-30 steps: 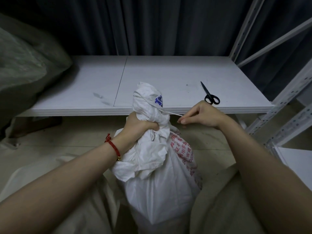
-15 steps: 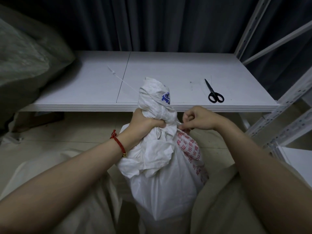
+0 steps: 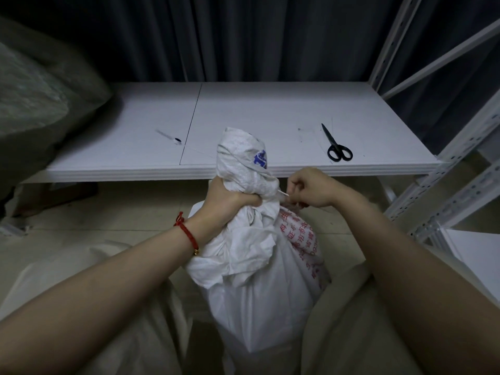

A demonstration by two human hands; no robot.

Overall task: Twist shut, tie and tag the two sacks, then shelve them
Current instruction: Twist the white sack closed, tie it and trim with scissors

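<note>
sack (image 3: 259, 293) stands on floor btwn person's knees; left hand (image 3: 227, 204) clenches its twisted neck; right hand (image 3: 311, 188) pinches, prob, a thin tie (image 3: 282, 194); woven cloth soft, likely slippery; best held at neck.

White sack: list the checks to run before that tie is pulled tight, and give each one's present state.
1. Neck of the white sack twisted shut and held: the left hand grips it just under the twist. Ok.
2. Tie end in hand: the right hand pinches the thin white strand beside the neck. Ok.
3. Tie wrapped all the way round the neck: the far side is hidden. Cannot tell.
4. Scissors at hand for trimming: they lie on the shelf board, to the right. Ok.
5. Tag on the sack: none shows on it. Not ok.
</note>
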